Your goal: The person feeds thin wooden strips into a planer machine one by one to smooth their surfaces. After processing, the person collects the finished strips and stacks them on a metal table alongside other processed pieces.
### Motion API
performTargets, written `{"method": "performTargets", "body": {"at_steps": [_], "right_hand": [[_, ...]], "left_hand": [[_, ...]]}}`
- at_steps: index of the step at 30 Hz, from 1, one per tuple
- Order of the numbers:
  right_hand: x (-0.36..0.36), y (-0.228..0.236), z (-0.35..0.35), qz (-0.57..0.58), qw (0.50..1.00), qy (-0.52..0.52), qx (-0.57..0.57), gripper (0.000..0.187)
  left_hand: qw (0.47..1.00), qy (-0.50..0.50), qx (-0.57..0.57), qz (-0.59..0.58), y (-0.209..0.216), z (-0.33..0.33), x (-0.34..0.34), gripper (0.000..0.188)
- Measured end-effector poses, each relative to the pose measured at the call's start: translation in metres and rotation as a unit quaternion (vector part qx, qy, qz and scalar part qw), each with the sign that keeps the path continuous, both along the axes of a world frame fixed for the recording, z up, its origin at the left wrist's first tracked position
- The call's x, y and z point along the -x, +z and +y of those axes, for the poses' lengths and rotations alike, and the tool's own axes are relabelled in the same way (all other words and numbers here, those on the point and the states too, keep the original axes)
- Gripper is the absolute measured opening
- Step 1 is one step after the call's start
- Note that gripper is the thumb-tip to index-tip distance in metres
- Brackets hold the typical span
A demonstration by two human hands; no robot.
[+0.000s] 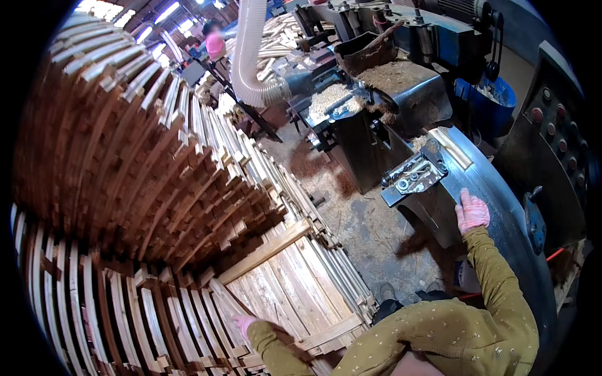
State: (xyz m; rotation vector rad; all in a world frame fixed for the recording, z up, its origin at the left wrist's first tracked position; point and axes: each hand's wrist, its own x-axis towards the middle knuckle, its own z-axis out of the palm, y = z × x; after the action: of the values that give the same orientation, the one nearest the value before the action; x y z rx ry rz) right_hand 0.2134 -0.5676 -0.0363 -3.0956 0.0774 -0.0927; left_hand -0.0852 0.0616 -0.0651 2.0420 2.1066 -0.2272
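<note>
Timber stacks [144, 163] crowd left hand [243, 324], grip unclear; bracket [414, 178] stands beyond outstretched right hand [473, 214].

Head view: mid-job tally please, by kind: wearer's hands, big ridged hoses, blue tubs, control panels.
Hands: 2, left hand and right hand
Big ridged hose: 1
Blue tub: 1
Control panel: 1
Total: 5

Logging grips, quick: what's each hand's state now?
Left hand: at the wood strips; grip can't be told.
Right hand: open, empty, at the metal table.
</note>
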Motion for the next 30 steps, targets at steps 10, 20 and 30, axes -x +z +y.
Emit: {"method": "performTargets", "body": {"at_steps": [10, 20, 30], "right_hand": [[0.067, 0.023, 0.068, 0.183, 0.698, 0.347, -0.599, 0.082], [0.215, 0.030, -0.222, -0.119, 0.969, 0.163, -0.141, 0.063], [0.120, 0.009, -0.143, -0.243, 0.951, 0.004, -0.189, 0.051]], "left_hand": [[0.784, -0.209, 0.127, -0.571, 0.114, -0.272, -0.169, 0.054], [0.485, -0.364, 0.622, -0.495, 0.034, -0.562, -0.230, 0.058], [0.623, -0.287, 0.535, -0.494, -0.031, -0.394, -0.224, 0.056]]}}
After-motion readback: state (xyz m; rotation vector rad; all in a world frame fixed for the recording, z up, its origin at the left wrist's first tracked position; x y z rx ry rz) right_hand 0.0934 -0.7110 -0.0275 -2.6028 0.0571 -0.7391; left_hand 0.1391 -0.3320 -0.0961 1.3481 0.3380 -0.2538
